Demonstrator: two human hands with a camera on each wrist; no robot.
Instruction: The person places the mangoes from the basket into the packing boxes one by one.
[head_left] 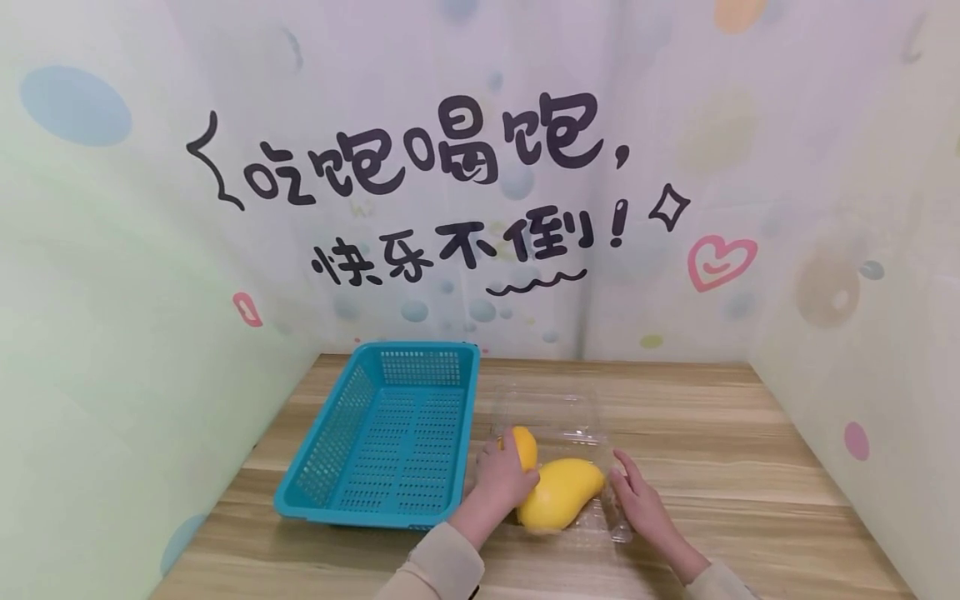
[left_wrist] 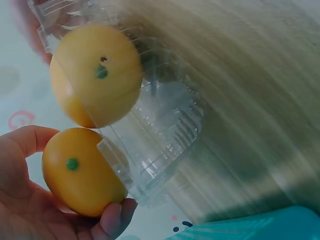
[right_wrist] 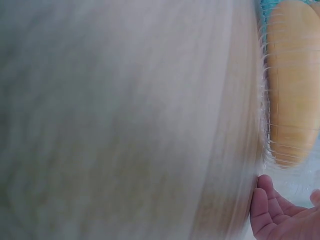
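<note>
My left hand (head_left: 501, 477) grips an orange-yellow mango (left_wrist: 75, 172); its round end with a green stem spot shows in the left wrist view. This mango is at the near left edge of a clear plastic clamshell box (head_left: 592, 525). Inside the box lies a larger yellow mango (head_left: 561, 493), just right of the held one. On the box's right side, my right hand (head_left: 643, 504) holds the wall, its fingers (right_wrist: 267, 200) bent along the outer edge and the thumb apart from them. The box's transparent lid (head_left: 547, 408) stands open toward the back.
A blue-green perforated plastic basket (head_left: 375, 517) stands on the wooden table (head_left: 697, 433), left of the box. Its corner also shows low in the left wrist view. Printed curtains enclose the table at the back and both sides.
</note>
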